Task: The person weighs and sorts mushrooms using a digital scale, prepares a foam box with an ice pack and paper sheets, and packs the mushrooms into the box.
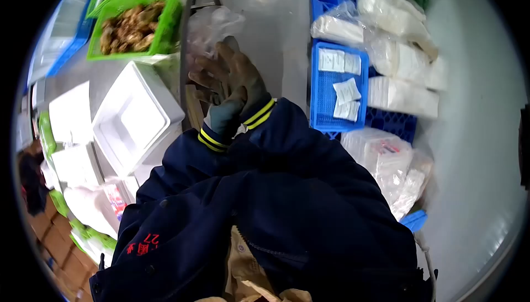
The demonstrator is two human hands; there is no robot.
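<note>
Both of my hands wear grey-brown work gloves and meet in front of my dark blue sleeves with yellow cuff stripes. My right hand [243,73] is open, its fingers stretched out and spread, and nothing shows in it. Against its palm side, near the wrist, my left hand [225,115] is closed on the right glove; some of its fingers are hidden. Beyond the fingers lies a crumpled clear plastic bag [212,26]. Nearest on the left is a white foam box [118,147], open at the top.
A green crate [171,23] with brown lumpy pieces stands at the upper left. To the right, a blue basket [326,84] holds white packets [346,91]. Bagged white packs [403,95] lie on blue pallets [397,125]. White foam lids [74,114] are at the left.
</note>
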